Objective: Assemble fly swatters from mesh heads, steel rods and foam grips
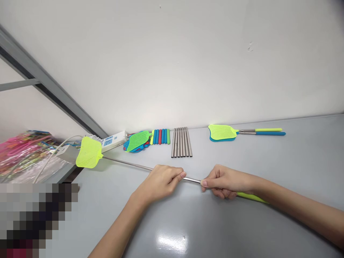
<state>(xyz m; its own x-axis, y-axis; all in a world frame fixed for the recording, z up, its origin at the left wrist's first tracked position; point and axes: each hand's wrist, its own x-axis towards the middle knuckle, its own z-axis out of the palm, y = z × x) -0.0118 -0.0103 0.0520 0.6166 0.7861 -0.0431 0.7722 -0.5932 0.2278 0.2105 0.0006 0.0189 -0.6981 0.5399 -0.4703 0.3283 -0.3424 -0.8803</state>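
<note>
From where I stand, the person's left hand (163,181) is wrapped around the metal rod of a yellow swatter (192,180), held slantwise above the grey surface (303,157), while the right hand (221,182) pinches the rod near its yellow handle (251,197). Its mesh head (89,152) points left, near a power strip (114,140). Along the wall lie loose mesh heads (138,141), coloured grips (160,137), metal tubes (181,142) and two overlapping swatters (222,132).
</note>
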